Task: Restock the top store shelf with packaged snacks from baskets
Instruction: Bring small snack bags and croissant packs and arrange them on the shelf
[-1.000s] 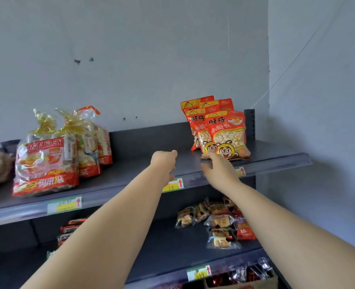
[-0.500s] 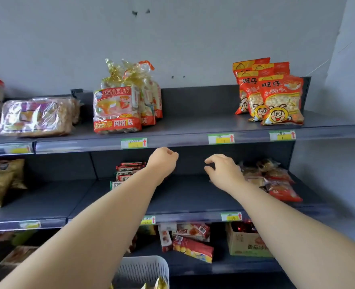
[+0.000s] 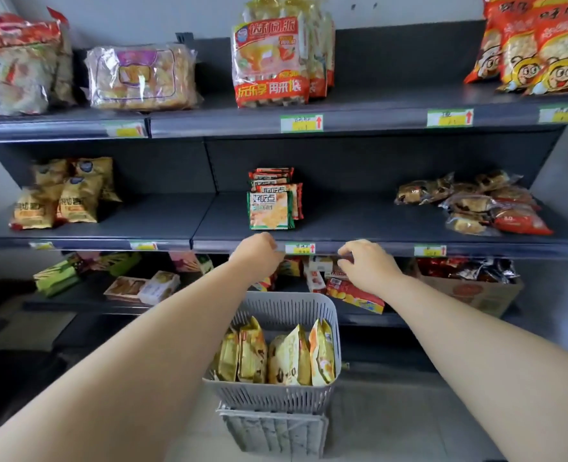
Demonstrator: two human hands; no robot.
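A grey slotted basket (image 3: 289, 306) stands on the floor below me, stacked on a second grey basket (image 3: 272, 431). Several yellow snack packs (image 3: 275, 358) stand upright inside it. My left hand (image 3: 259, 253) is a loose fist above the basket's far rim, holding nothing. My right hand (image 3: 366, 263) hovers to its right, fingers curled and apart, empty. The top shelf (image 3: 376, 108) carries red-and-orange cookie bags (image 3: 536, 45) at right, a red cake pack (image 3: 269, 58) in the middle and clear bread packs (image 3: 142, 78) at left.
The middle shelf (image 3: 359, 228) holds yellow bags (image 3: 62, 198), green-edged cracker packs (image 3: 272, 205) and wrapped pastries (image 3: 472, 205). Lower down sit boxes (image 3: 352, 291) and a cardboard carton (image 3: 469, 288). Bare stretches of the top shelf lie between the product groups.
My view has tilted down from the top shelf to the baskets. Both hands have dropped from the top shelf's edge to about the middle shelf's edge, above the basket, still empty.
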